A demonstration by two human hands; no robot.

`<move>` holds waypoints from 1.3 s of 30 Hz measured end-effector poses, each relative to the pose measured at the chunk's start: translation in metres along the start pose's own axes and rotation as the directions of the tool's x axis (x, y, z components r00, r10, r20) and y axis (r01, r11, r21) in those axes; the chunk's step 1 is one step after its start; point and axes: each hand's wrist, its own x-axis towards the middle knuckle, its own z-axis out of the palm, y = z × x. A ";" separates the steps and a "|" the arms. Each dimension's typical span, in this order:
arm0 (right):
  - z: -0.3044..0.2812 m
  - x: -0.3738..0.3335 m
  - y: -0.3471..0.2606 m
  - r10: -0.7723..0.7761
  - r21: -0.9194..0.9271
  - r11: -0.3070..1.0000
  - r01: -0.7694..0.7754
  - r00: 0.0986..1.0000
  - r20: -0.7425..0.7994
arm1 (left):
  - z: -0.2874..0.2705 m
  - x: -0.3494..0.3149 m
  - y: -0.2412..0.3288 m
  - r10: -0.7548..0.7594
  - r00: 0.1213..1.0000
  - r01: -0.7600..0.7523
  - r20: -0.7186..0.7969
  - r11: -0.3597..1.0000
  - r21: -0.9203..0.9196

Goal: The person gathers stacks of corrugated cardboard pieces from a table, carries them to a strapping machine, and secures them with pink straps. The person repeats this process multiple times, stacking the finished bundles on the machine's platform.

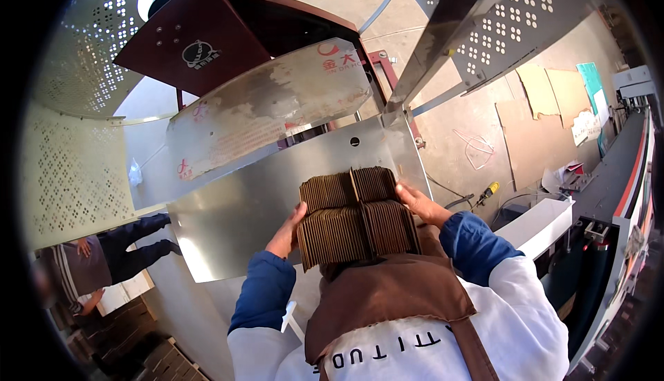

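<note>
Between my two hands is a thick bundle of brown cardboard dividers (337, 232), its many thin edges lined up in rows. A raised strip splits it lengthwise, and a gap crosses it. My left hand (285, 232) presses on the bundle's left side, and my right hand (418, 206) grips its upper right side. The fingers are partly hidden behind the cardboard. Its near end is close to my brown apron (387, 294), while its far end lies over a shiny metal plate (242, 218).
Past the plate stands a dark red machine (194, 42) with a worn clear cover (270, 107). A metal post (436, 42) rises at its right. Flat cardboard sheets (532, 139) lie on the floor, near a long machine bed (615, 166). Another person (90, 267) is at the left.
</note>
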 end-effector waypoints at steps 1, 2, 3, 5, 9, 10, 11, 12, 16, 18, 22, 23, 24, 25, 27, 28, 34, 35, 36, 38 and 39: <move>-0.002 -0.005 -0.013 -0.026 -0.055 0.998 0.027 0.999 0.029 | -0.003 0.002 0.006 -0.039 0.999 0.039 -0.002 0.999 0.007; -0.008 0.004 -0.007 0.017 -0.076 0.997 -0.013 0.999 0.050 | -0.002 0.008 0.010 -0.053 0.999 0.053 0.013 0.998 0.026; -0.017 0.019 0.005 0.061 -0.096 0.994 -0.054 0.996 0.071 | -0.002 0.015 0.012 -0.068 0.997 0.066 0.028 0.997 0.045; -0.018 0.033 0.003 0.111 -0.136 0.986 -0.092 0.984 0.139 | -0.007 0.021 0.011 -0.098 0.995 0.098 0.019 0.995 0.003; -0.012 0.043 0.003 0.048 -0.134 0.990 -0.034 0.994 0.103 | -0.004 0.034 0.008 -0.125 0.991 0.127 0.044 0.990 -0.054; -0.012 0.043 -0.011 0.078 -0.103 0.993 -0.065 0.990 0.121 | 0.001 0.032 0.014 -0.120 0.992 0.122 0.035 0.992 -0.043; -0.014 0.044 -0.022 0.105 -0.070 0.993 -0.096 0.986 0.133 | 0.006 0.031 0.021 -0.115 0.993 0.116 0.032 0.993 -0.028; -0.017 0.047 -0.027 0.111 -0.066 0.993 -0.103 0.984 0.141 | 0.007 0.032 0.023 -0.110 0.994 0.110 0.028 0.994 -0.013; -0.034 0.066 -0.047 0.171 -0.148 0.978 -0.150 0.974 0.145 | -0.009 0.062 0.003 -0.078 0.996 0.080 0.035 0.995 -0.063; -0.038 0.079 -0.054 0.191 -0.275 0.948 -0.159 0.977 0.094 | -0.015 0.073 -0.005 -0.064 0.996 0.068 0.065 0.995 -0.069; -0.026 0.084 -0.095 -0.015 -0.604 0.797 0.023 1.000 0.018 | -0.010 0.070 -0.002 -0.073 0.996 0.076 0.055 0.996 -0.055; -0.021 0.084 -0.105 -0.053 -0.647 0.761 0.042 0.999 0.002 | -0.009 0.070 -0.001 -0.076 0.996 0.078 0.039 0.995 -0.066; -0.015 0.085 -0.111 -0.051 -0.681 0.731 0.041 0.999 0.006 | -0.008 0.069 0.000 -0.079 0.997 0.081 0.023 0.994 -0.076; -0.011 0.085 -0.115 -0.049 -0.714 0.699 0.038 0.999 0.006 | -0.006 0.068 0.001 -0.076 0.997 0.077 0.016 0.995 -0.071; -0.003 0.088 -0.116 -0.026 -0.791 0.612 0.010 1.000 -0.008 | -0.002 0.065 0.004 -0.070 0.998 0.071 0.004 0.996 -0.059; 0.002 0.088 -0.119 -0.040 -0.807 0.591 0.017 0.999 -0.009 | -0.003 0.064 0.004 -0.075 0.997 0.075 -0.005 0.997 -0.031; 0.000 0.101 -0.099 -0.109 -0.714 0.697 0.060 0.994 -0.022 | -0.001 0.067 0.006 -0.105 0.994 0.104 -0.021 0.994 -0.014; -0.018 0.114 -0.072 -0.107 -0.578 0.813 0.065 0.993 -0.039 | -0.001 0.070 0.005 -0.091 0.996 0.091 -0.007 0.996 -0.009; -0.029 0.120 -0.056 -0.099 -0.422 0.904 0.070 0.994 -0.048 | -0.001 0.073 0.004 -0.082 0.997 0.082 0.002 0.997 -0.008; -0.031 0.082 -0.103 0.199 -0.255 0.947 -0.196 0.980 -0.014 | -0.007 0.061 0.005 -0.101 0.995 0.100 -0.014 0.994 -0.037; -0.044 0.081 -0.089 0.218 -0.314 0.926 -0.211 0.976 -0.012 | -0.005 0.060 0.007 -0.112 0.994 0.112 -0.002 0.993 -0.041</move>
